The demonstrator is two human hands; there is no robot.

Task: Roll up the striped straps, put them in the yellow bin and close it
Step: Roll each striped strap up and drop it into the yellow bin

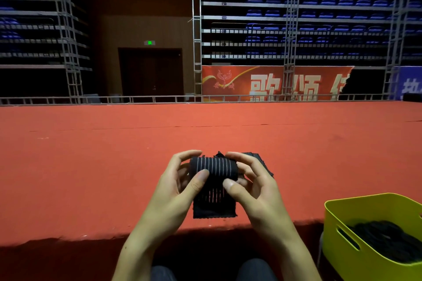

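Striped strap point(213, 170), half rolled, pinched between left hand point(180, 180) and right hand point(253, 178).

Both forearms are bare from the bottom edge of the view up to the wrists, with no sleeve, cuff, watch or band showing on either. The left hand point(180, 186) and right hand point(253, 183) are ungloved and carry no rings, and the thumbnails that face the camera are short and unpainted. Low in the view, between the forearms, two rounded knees point(255, 269) show in dark blue-grey cloth, plain and without visible pattern; the dim light leaves seams or fabric type too dark to tell.
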